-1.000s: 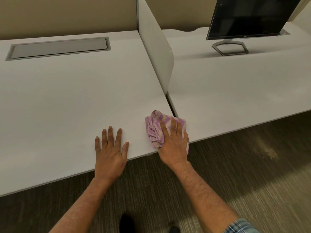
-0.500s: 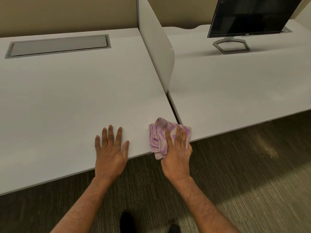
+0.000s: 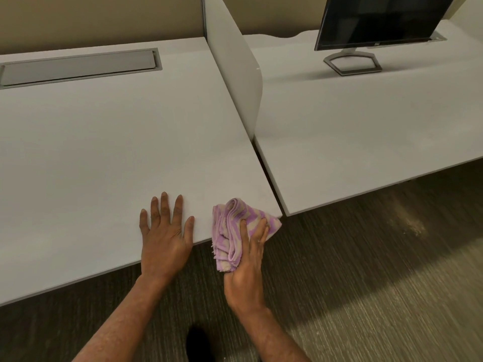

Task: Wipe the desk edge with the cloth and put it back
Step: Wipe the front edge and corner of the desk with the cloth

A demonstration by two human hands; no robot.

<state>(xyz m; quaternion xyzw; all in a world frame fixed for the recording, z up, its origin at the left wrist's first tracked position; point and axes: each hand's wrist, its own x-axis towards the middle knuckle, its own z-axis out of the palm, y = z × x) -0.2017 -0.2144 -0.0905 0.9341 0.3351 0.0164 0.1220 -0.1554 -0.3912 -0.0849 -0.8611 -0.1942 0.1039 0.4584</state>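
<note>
A purple and cream striped cloth (image 3: 233, 226) is bunched over the front right corner of the white desk (image 3: 109, 152), part on top and part hanging over the front edge. My right hand (image 3: 247, 267) presses the cloth against that edge, fingers on the fabric and palm below the desktop level. Flat on the desk just left of the cloth lies my left hand (image 3: 164, 236), fingers spread, holding nothing.
A white divider panel (image 3: 235, 74) stands between this desk and a second white desk (image 3: 366, 142) to the right, which carries a black monitor (image 3: 379, 19) on a grey stand. A grey cable tray lid (image 3: 78, 67) sits at the back left. Dark carpet lies below.
My right hand has slid the cloth from the desk top down over the front edge at the corner and turned more upright. The left hand stays in place.
</note>
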